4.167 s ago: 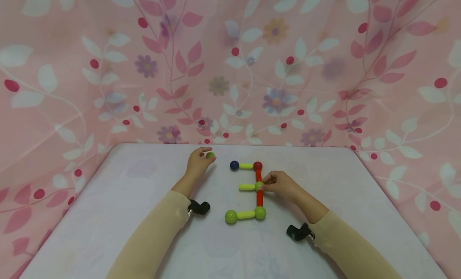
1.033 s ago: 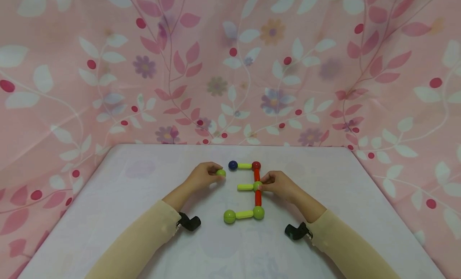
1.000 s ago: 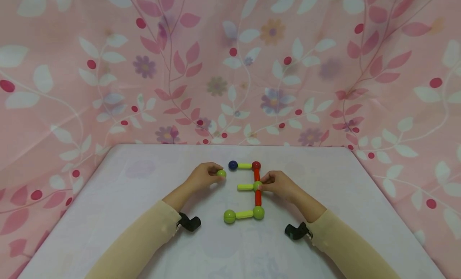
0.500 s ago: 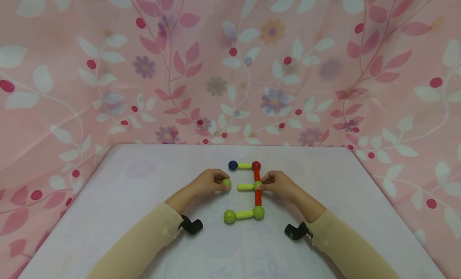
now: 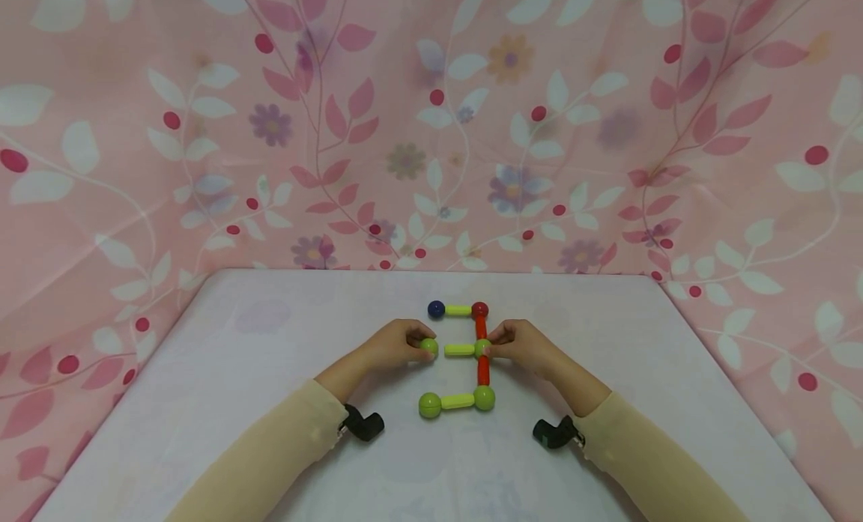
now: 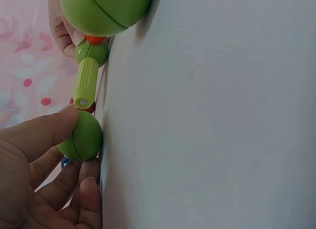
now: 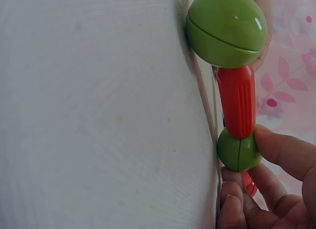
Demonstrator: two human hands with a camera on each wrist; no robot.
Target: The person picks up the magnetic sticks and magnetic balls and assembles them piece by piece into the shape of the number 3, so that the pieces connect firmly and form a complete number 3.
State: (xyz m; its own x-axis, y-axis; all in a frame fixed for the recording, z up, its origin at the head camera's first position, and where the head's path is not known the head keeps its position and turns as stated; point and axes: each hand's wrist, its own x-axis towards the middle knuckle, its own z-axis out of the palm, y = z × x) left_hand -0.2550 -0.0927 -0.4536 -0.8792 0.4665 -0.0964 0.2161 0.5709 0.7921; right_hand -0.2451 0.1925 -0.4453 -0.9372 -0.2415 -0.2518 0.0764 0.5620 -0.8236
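My left hand (image 5: 399,344) pinches a green ball (image 6: 84,136) between thumb and fingers, just left of the free end of the middle yellow-green rod (image 5: 458,350). That rod ends in a small metal tip in the left wrist view. With thumb and fingertips my right hand (image 5: 527,345) grips the middle green ball (image 7: 239,149), where this rod and two red rods (image 7: 238,100) meet. The joined pieces lie on the table in a shape like a mirrored E. Its far arm ends in a dark blue ball (image 5: 436,309); its near arm ends in a green ball (image 5: 429,405).
A red ball (image 5: 479,310) forms the far corner and another green ball (image 5: 484,398) the near corner. The white table (image 5: 431,477) reaches back to a pink floral curtain (image 5: 431,132). Black wrist cameras stick out from both sleeves.
My left hand has carried its green ball from the table's back left toward me and rightward, up close to the middle rod's end. My right hand has kept its grip on the middle ball.
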